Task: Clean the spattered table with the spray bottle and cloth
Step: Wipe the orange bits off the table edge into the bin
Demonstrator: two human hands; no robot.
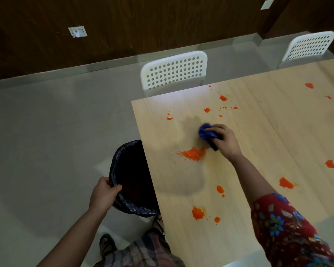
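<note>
Beside the table, left hand grips a bin — right hand clutches the cloth, probably sweeping crumbs in.

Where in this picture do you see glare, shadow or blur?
Head view: a pale glare lies on the table near the white chair; a soft grey shadow falls left of the blue cloth gripped by the right hand; the cloth looks slightly blurred; the wooden wall behind is dark.
</note>
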